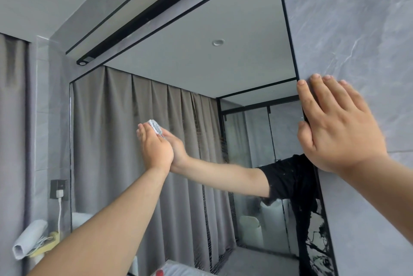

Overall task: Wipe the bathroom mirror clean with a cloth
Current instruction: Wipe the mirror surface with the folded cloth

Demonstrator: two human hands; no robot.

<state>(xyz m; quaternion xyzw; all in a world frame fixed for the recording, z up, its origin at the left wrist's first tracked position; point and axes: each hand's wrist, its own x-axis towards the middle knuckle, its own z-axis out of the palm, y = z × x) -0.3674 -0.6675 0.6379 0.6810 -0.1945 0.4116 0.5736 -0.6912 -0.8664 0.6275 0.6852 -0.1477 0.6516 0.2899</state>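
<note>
**Cloth on the glass, mid-left; spare hand braced on the tile**

Head view (the only one).

- Your left hand (156,146) is flat against the mirror (201,70), fingers straight and pressed together. The cloth (154,125) is trapped between fingertips and glass, left of the mirror's middle, with a folded white corner showing above the fingertips. I cannot tell whether the thumb hooks it.
- Your right hand (335,128) lies spread on the grey wall tile (357,40), its inner side over the mirror's black edge trim (288,29). It holds nothing.

Handling, as a judgement:
- The cloth looks small, soft and light, a folded wad. On slick glass it may creep out from under flat fingers if the pressure eases, so keep it under the finger pads rather than the palm.
- The mirror is fixed, rigid and brittle, so press evenly with no knuckles.

Edges and room:
- There is open glass above, below and to the right of the cloth.
- A black light bar (156,11) runs just above the top edge; stop your strokes short of it.
- Beyond the left edge sits a socket (58,188) with a white cable (59,211) hanging from it. Keep a damp cloth clear of both.
- Smeary haze (252,206) shows low on the right of the glass, near your braced arm. You will likely need to lift that arm to reach it.
</note>
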